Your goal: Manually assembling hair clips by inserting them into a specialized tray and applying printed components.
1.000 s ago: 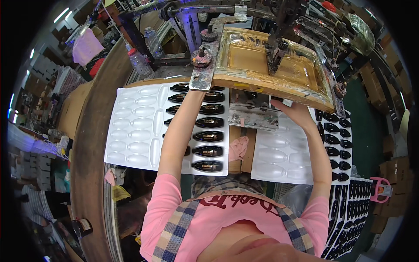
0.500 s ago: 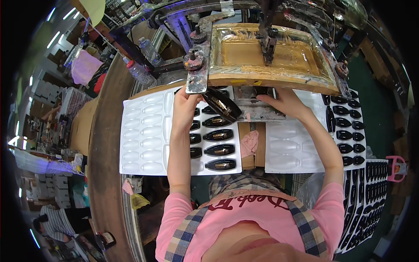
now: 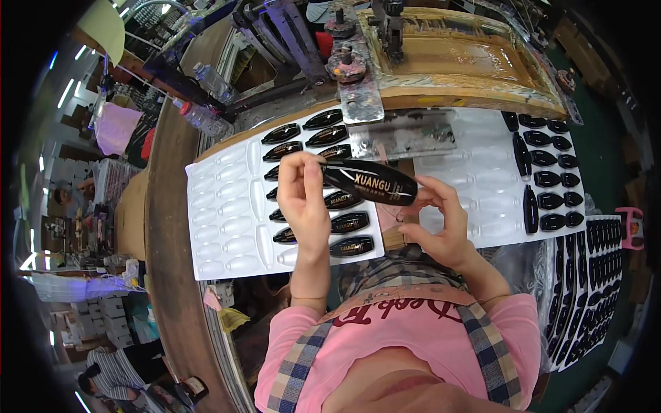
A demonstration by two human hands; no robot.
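Note:
A glossy black tapered bottle (image 3: 372,182) with gold lettering is pinched at its narrow end by my left hand (image 3: 303,203). It lies nearly level above the inner edge of the left tray. Beside its wide end is my right hand (image 3: 451,227), thumb and fingers spread apart; whether a fingertip touches the bottle, I cannot tell. Under my left hand, the white moulded tray (image 3: 227,213) carries rows of similar gold-printed black bottles (image 3: 350,221). To the right, another white tray (image 3: 475,199) carries black bottles (image 3: 547,179) along its right side, with no gold print visible.
Ahead stands a printing screen in a wooden frame (image 3: 475,93), with a stained metal bracket (image 3: 361,103) at its left and a blurred metal plate (image 3: 406,134) below. Plastic bottles (image 3: 206,118) stand far left. Stacked trays of black pieces (image 3: 585,289) sit at right.
My right hand has come back from beneath the screen frame toward the bottle. The bottle in my left hand has swung round to lie more level. The view has shifted a little.

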